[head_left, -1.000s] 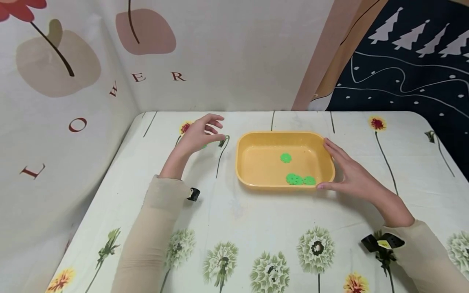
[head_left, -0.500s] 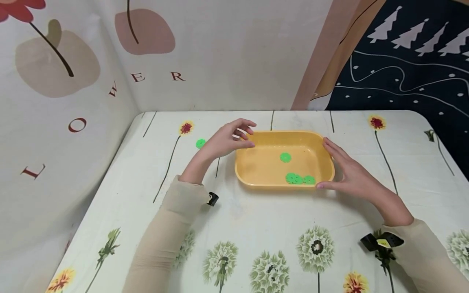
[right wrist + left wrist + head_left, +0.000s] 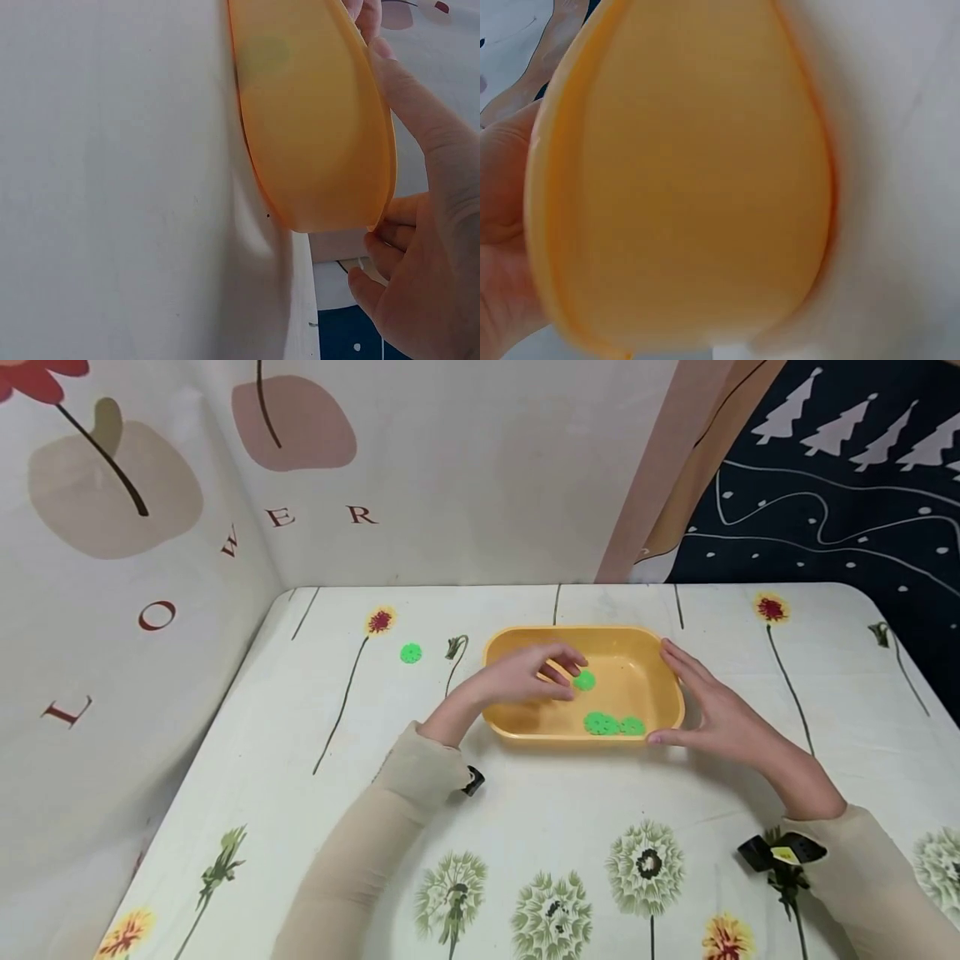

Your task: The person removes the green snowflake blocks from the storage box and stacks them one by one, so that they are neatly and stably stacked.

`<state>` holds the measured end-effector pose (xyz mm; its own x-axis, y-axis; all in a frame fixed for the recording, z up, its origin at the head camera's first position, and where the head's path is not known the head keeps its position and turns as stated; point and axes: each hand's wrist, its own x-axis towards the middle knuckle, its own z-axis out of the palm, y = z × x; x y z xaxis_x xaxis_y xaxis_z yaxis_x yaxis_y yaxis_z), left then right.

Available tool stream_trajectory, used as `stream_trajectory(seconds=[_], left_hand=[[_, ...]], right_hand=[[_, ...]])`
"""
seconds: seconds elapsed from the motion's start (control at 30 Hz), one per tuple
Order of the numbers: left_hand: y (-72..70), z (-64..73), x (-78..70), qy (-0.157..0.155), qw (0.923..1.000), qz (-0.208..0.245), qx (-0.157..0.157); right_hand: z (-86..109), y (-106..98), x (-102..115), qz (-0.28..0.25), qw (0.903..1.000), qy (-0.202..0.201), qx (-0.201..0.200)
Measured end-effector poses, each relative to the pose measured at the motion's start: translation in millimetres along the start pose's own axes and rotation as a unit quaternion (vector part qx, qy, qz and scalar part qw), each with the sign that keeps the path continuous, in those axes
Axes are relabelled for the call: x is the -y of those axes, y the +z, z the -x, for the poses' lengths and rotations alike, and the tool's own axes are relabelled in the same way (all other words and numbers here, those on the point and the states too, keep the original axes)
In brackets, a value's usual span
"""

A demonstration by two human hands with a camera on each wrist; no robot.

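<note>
A shallow yellow plastic tray (image 3: 633, 681) stands on the flower-printed cloth. My left hand (image 3: 525, 677) reaches over its left part, fingers loosely bent, with nothing visible in them. The fingertips are close to a green scalloped disc (image 3: 585, 681) in the tray; whether they touch it I cannot tell. More green discs (image 3: 602, 723) lie together along the near wall. My right hand (image 3: 723, 722) grips the tray's right end, thumb at the near corner and fingers at the far one. The right wrist view shows thumb and fingertips at the tray's rim (image 3: 390, 161).
One more green disc (image 3: 410, 652) lies on the tablecloth (image 3: 517, 810) left of the tray. Hanging printed cloths (image 3: 465, 468) close off the back and left of the table. A dark cloth with white trees (image 3: 847, 518) hangs at the right.
My left hand has moved right, from beside the disc on the tablecloth to over the tray. That disc stays on the table. The right hand and tray have not visibly moved.
</note>
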<state>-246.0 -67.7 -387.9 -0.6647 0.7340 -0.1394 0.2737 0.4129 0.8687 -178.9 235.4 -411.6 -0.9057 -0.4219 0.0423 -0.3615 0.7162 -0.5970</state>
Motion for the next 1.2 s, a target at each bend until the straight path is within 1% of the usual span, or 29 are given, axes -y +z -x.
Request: stream_trajectory(seconds=[0.1, 0.2, 0.3, 0.47, 0.53, 0.63, 0.77, 0.87, 0.93, 1.03, 1.2], left_hand=[[9.1, -5.8, 0.2, -0.01, 0.9991, -0.013, 0.039], [18.4, -11.9, 0.6, -0.022, 0.9968, -0.015, 0.076], [27.6, -16.6, 2.3, -0.031, 0.9939, -0.017, 0.104], [39.5, -20.4, 3.0, -0.036, 0.9906, -0.022, 0.13], [41.8, -20.8, 2.8, -0.033, 0.9893, -0.031, 0.139], [43.6, -20.9, 2.8, -0.029, 0.9873, -0.03, 0.154], [43.4, -21.0, 3.1, -0.021, 0.9866, -0.034, 0.158], [43.2, -21.6, 4.1, -0.014, 0.9867, -0.047, 0.155], [43.4, -21.7, 5.0, -0.015, 0.9873, -0.047, 0.151], [43.8, -21.0, 5.4, -0.024, 0.9904, -0.045, 0.128], [44.0, -18.8, 3.8, -0.041, 0.9945, -0.023, 0.093]], right_hand=[[0.0, 0.0, 0.1, -0.002, 1.0, 0.002, 0.0], [0.0, 0.2, -0.1, -0.004, 1.0, 0.003, 0.0], [-0.6, 0.9, -0.6, -0.006, 1.0, 0.001, -0.001], [-1.0, 0.9, -0.9, -0.008, 1.0, -0.003, 0.0], [-0.8, 0.6, -0.6, -0.008, 1.0, -0.003, 0.001], [-0.3, 0.3, -0.1, -0.006, 1.0, -0.003, 0.0], [-0.2, 0.4, 0.2, -0.003, 1.0, -0.005, -0.004], [-0.3, 1.0, -0.2, -0.003, 1.0, -0.005, -0.005], [-0.1, 1.5, -0.6, -0.004, 1.0, -0.004, -0.005], [-0.1, 2.0, -0.8, -0.007, 0.9999, -0.005, -0.007], [0.1, 2.0, -0.2, -0.01, 0.9999, -0.009, -0.008]])
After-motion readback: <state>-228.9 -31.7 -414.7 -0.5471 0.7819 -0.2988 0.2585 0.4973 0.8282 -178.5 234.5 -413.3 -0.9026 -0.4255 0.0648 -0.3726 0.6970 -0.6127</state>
